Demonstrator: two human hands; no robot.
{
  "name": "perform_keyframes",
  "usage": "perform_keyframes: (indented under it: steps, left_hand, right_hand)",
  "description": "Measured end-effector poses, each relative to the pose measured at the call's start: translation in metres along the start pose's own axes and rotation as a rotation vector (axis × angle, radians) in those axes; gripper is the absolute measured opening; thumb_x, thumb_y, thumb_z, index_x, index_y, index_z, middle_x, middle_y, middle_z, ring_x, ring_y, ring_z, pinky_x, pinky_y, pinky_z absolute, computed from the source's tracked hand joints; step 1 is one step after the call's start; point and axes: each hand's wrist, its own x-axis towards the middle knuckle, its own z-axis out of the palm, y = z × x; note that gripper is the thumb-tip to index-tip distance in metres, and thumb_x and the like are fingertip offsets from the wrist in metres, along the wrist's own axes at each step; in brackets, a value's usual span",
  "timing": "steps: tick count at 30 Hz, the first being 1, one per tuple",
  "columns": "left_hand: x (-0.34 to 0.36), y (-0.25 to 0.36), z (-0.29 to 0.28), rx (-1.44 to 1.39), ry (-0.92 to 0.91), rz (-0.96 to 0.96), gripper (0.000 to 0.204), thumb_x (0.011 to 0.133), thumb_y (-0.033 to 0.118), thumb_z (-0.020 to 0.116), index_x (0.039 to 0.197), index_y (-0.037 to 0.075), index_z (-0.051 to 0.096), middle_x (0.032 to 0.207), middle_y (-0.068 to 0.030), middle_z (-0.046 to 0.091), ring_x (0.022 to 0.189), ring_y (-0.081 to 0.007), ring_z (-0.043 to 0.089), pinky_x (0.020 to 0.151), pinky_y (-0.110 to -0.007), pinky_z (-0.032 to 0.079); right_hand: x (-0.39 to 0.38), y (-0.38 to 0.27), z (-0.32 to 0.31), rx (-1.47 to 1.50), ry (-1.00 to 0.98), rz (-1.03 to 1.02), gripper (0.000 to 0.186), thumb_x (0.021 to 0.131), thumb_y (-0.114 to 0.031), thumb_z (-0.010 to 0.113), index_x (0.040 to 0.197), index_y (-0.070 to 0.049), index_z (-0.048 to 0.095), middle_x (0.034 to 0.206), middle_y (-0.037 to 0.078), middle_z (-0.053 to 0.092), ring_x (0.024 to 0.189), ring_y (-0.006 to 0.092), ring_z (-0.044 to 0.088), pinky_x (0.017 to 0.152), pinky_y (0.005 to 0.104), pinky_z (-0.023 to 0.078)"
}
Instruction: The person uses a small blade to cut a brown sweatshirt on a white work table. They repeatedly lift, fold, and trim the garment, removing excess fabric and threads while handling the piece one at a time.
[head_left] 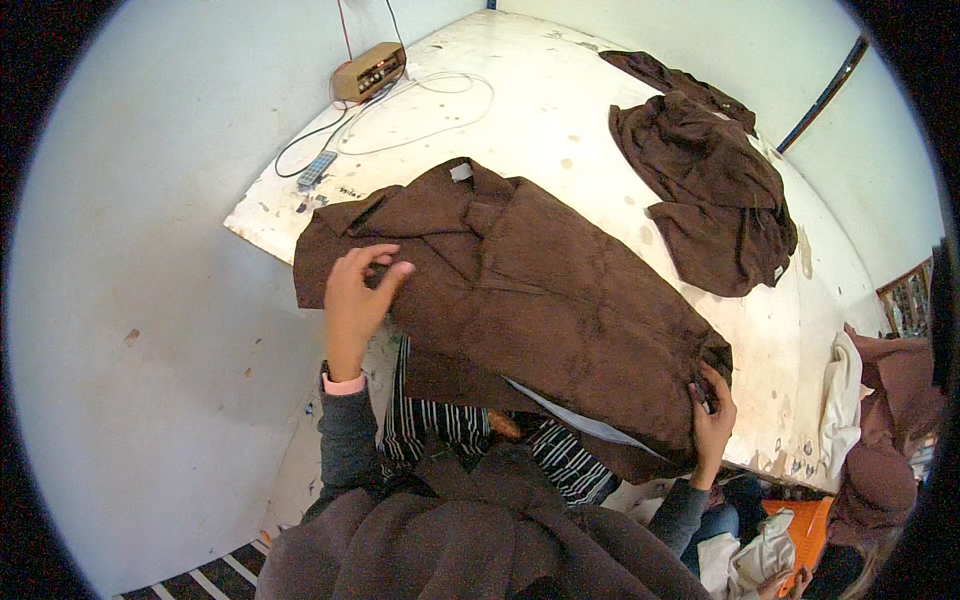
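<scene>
A dark brown collared garment (580, 290), shirt- or jacket-like, is spread across the near part of the white table, its lower edge hanging toward me. At its collar sits a small white label (461, 173). My left hand (360, 300) is over the garment's left part, fingers bent and thumb apart, with no cloth between them. At the right end, my right hand (713, 425) grips the bunched edge between thumb and fingers. A pale strip (580, 418) shows along the near edge. The garment's underside is hidden.
More brown garments (710, 180) lie heaped at the table's far right. A tan box-shaped device (370, 72) with wires and a grey remote control (317, 169) rest at the back left. Another person (880, 450) sits at the right, near white cloth (840, 400) and an orange crate (812, 525).
</scene>
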Motion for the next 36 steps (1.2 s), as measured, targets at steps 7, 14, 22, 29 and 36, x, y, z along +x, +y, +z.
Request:
perform_keyframes:
  steps: [7, 14, 22, 29, 36]
  left_hand:
    - [0.006, -0.001, 0.043, -0.210, 0.063, -0.126, 0.017, 0.091, 0.021, 0.075, 0.094, 0.004, 0.072, 0.085, -0.0083, 0.072, 0.080, -0.0245, 0.068, 0.077, -0.035, 0.053]
    - [0.008, -0.026, 0.056, 0.429, -0.151, 0.012, 0.061, 0.103, 0.049, 0.052, 0.154, 0.017, 0.045, 0.158, -0.0171, 0.042, 0.148, -0.0404, 0.034, 0.119, -0.059, 0.023]
    - [-0.033, 0.077, 0.109, 0.353, -0.482, 0.326, 0.086, 0.091, 0.072, 0.054, 0.159, 0.022, 0.038, 0.164, -0.0242, 0.029, 0.152, -0.0503, 0.020, 0.120, -0.068, 0.012]
    - [-0.147, 0.194, 0.140, -0.444, -1.006, 1.020, 0.089, 0.086, 0.068, 0.062, 0.155, 0.015, 0.042, 0.149, -0.0267, 0.045, 0.145, -0.0493, 0.032, 0.118, -0.065, 0.022]
    - [-0.178, 0.176, 0.139, -0.999, -2.058, 0.703, 0.063, 0.100, 0.028, 0.066, 0.154, 0.008, 0.041, 0.140, -0.0181, 0.061, 0.119, -0.0313, 0.065, 0.100, -0.040, 0.053]
  right_hand:
    - [-0.004, 0.003, 0.005, 0.074, 0.191, -0.161, 0.083, 0.079, 0.000, 0.081, 0.152, -0.008, 0.042, 0.154, 0.012, 0.047, 0.138, 0.0253, 0.049, 0.104, 0.0356, 0.050]
    - [-0.019, 0.006, -0.004, -0.146, 0.186, 0.012, 0.082, 0.076, -0.018, 0.089, 0.148, -0.012, 0.051, 0.117, 0.015, 0.071, 0.104, 0.0289, 0.070, 0.088, 0.0366, 0.055]
    - [-0.150, 0.040, -0.119, -0.145, -0.061, 0.205, 0.055, 0.068, 0.001, 0.078, 0.122, 0.002, 0.067, 0.111, 0.017, 0.071, 0.104, 0.0287, 0.070, 0.095, 0.0354, 0.053]
    - [-0.331, -0.037, -0.285, -0.234, 0.412, 0.375, 0.050, 0.084, -0.021, 0.076, 0.125, 0.004, 0.061, 0.104, 0.011, 0.071, 0.092, 0.0223, 0.068, 0.087, 0.0359, 0.055]
    - [-0.357, -0.107, -0.255, 0.346, 0.274, 0.484, 0.032, 0.095, -0.023, 0.071, 0.113, 0.004, 0.065, 0.105, 0.013, 0.072, 0.094, 0.0231, 0.070, 0.084, 0.0356, 0.055]
